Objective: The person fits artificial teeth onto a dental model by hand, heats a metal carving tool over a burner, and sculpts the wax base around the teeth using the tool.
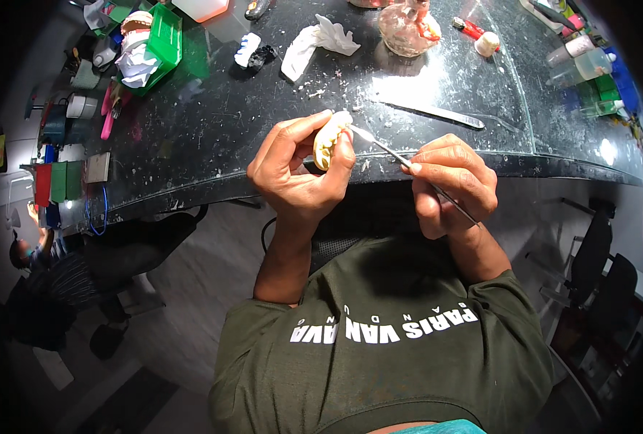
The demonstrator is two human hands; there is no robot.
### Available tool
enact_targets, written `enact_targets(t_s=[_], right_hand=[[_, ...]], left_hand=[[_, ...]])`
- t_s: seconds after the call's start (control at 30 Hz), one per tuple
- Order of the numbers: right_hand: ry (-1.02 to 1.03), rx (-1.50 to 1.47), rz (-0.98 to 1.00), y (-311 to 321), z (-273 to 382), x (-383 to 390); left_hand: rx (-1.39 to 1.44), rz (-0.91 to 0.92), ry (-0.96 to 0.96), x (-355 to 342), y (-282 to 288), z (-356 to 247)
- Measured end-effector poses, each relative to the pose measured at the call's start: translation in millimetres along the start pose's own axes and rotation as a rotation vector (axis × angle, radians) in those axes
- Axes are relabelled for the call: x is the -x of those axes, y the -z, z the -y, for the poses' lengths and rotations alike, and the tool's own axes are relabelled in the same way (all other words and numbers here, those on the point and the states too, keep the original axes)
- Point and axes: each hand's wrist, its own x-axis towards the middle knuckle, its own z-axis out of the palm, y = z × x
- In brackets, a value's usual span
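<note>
Between the thumb and fingers of my left hand (300,163) is a cream-coloured dental cast (326,143), tilted upright above the front edge of the bench. My right hand (454,181) grips a thin metal dental carving tool (390,150) like a pen. The tool's flat pale tip meets or nearly meets the upper end of the cast; whether it touches I cannot tell. Behind my hands, a flat metal spatula (437,113) lies on the dark bench (227,163).
A green bin (164,54) with casts and paper stands far left. Crumpled tissue (321,43), a blue-and-white piece (248,50), a plaster-smeared bowl (408,30) and a red tool with a white end (477,36) lie at the back. Bottles (593,65) stand right. Another person (28,249) sits far left.
</note>
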Motion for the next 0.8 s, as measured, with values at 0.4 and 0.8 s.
enact_targets(t_s=[0.4,0.8], right_hand=[[0.007,0.030,-0.001,-6.0,-2.1,-2.5],[0.032,0.039,0.003,-3.9,-2.9,-0.6]], left_hand=[[0.034,-0.002,0.013,1.5,0.1,4.3],[0.032,-0.001,0.011,1.1,0.3,3.3]])
